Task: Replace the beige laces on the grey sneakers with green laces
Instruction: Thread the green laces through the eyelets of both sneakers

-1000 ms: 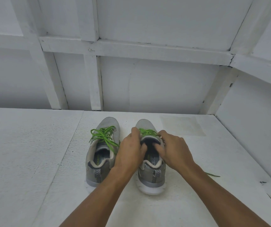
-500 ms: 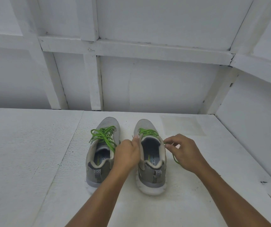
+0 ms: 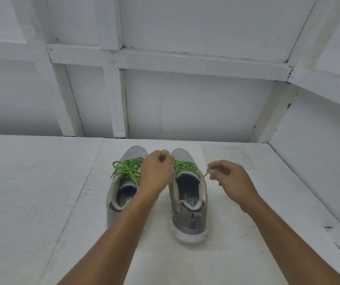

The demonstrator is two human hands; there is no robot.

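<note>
Green laces [image 3: 185, 166] are what I'm watching on the right sneaker [image 3: 189, 222]. They cross its far eyelets. The left sneaker [image 3: 122, 192] just beside it carries its own green lace [image 3: 127, 170] in a loose tangle.

What changed in the last second?

Both hands were bunched over the right sneaker's tongue. Now they've spread. On my feed the left hand [image 3: 156, 173] has lifted to the far side, between the two toes, and the right hand [image 3: 230, 177] has swung out to the right of the shoe.

Are they holding anything?

The right hand pinches the right lace end [image 3: 206, 174] between thumb and finger. The left hand's fingers are curled round a green blur. I judge that to be the left lace end [image 3: 166, 151], but it's smeared by motion.

Meaning?

I read it as drawing the slack out, ready to tie. There's no beige lace in sight, so I'd say we're close to done.

Containers?

None, only the shoe openings, and those show nothing but printed insoles. Both shoes stand with heels near me on the white table [image 3: 41, 192].
</note>
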